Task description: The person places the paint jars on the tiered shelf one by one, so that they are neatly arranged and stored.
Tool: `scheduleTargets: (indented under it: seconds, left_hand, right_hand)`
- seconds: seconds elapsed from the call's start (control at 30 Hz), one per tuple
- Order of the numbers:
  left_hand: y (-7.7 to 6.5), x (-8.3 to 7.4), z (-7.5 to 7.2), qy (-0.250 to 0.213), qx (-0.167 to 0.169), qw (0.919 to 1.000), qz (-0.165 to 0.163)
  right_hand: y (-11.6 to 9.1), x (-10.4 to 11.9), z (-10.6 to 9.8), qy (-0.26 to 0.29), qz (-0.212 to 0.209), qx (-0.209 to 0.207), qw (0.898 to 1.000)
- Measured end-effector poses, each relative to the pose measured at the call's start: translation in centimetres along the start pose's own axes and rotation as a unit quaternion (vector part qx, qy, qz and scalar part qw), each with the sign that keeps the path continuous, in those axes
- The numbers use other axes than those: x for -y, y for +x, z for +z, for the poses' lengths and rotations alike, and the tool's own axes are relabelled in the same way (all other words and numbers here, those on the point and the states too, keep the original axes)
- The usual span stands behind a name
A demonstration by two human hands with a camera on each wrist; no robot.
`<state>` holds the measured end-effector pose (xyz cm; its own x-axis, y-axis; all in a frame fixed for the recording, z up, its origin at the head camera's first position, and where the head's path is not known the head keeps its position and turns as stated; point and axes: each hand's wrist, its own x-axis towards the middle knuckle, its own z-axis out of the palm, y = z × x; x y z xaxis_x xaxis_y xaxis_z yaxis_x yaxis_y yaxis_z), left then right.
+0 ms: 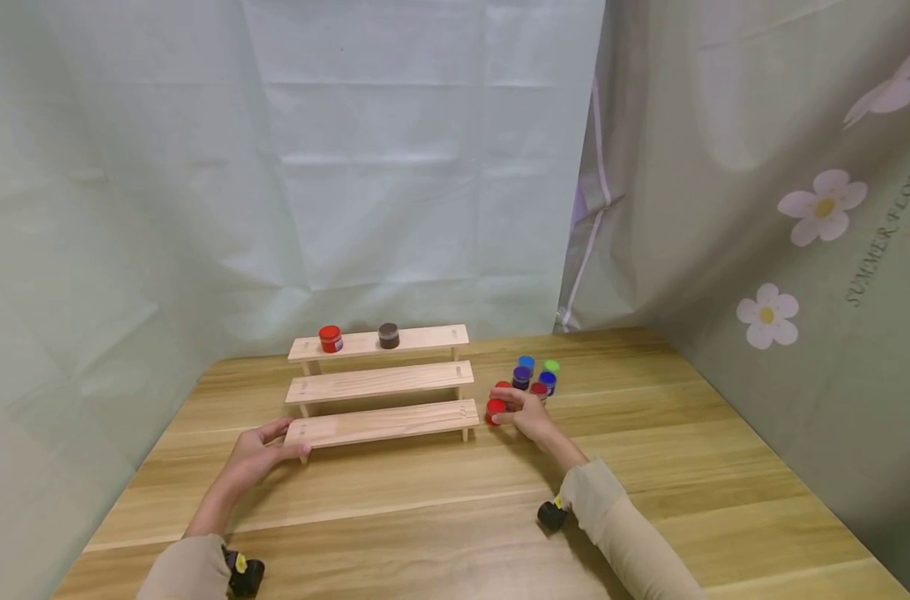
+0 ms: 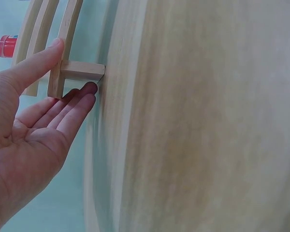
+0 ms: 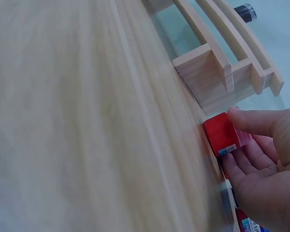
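A three-tier wooden rack (image 1: 383, 423) of pale planks stands on the table. At its left end my left hand (image 1: 254, 458) holds the lowest plank, the thumb on its front edge and the fingers behind the end, as the left wrist view shows. By the rack's right end my right hand (image 1: 530, 417) pinches a small red paint jar (image 3: 221, 133) between thumb and fingers, low over the table. Another red jar (image 1: 331, 339) and a dark brown jar (image 1: 388, 336) stand on the top tier.
Several more paint jars cluster just beyond my right hand, among them a purple one (image 1: 522, 377), a light blue one (image 1: 526, 363), a dark blue one (image 1: 547, 382) and a green-lidded one (image 1: 551, 367). Pale cloth (image 1: 425, 167) hangs behind the wooden table (image 1: 395, 533).
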<state>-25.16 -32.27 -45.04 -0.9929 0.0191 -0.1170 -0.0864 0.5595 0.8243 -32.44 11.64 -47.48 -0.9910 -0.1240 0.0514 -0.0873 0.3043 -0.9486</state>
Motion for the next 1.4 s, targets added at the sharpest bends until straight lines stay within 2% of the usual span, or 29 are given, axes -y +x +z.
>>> scheduleTargets:
  seconds: [0.27, 0.4, 0.63, 0.8, 1.07, 1.23, 1.4]
  left_hand:
    - [0.0, -0.2, 0.0, 0.005, 0.0, 1.0, -0.001]
    - [-0.1, -0.3, 0.0, 0.002, 0.0, 1.0, -0.004]
    - [-0.1, -0.3, 0.1, 0.011, -0.002, 0.9999, 0.001]
    - [-0.1, -0.3, 0.1, 0.006, -0.002, 0.9999, 0.008]
    - [-0.5, 0.3, -0.2, 0.013, -0.008, 0.9999, 0.0]
    - [0.0, 0.3, 0.0, 0.01, -0.007, 0.9998, 0.013]
    - [0.2, 0.4, 0.0, 0.003, -0.008, 0.9999, 0.01]
  right_hand:
    - [0.1, 0.0, 0.0, 0.01, 0.01, -0.012, 1.0]
    - [0.1, 0.8, -0.3, 0.016, 0.017, -0.019, 1.0]
    - [1.1, 3.1, -2.3, 0.013, 0.01, -0.032, 0.999]
    - [2.5, 6.1, -3.2, 0.023, 0.007, -0.03, 0.999]
    - [4.9, 11.5, -1.6, 0.033, -0.013, -0.011, 0.999]
    - [6.0, 12.7, -0.6, 0.07, -0.009, -0.01, 0.997]
    - [6.6, 13.4, 0.8, 0.077, -0.016, 0.013, 0.997]
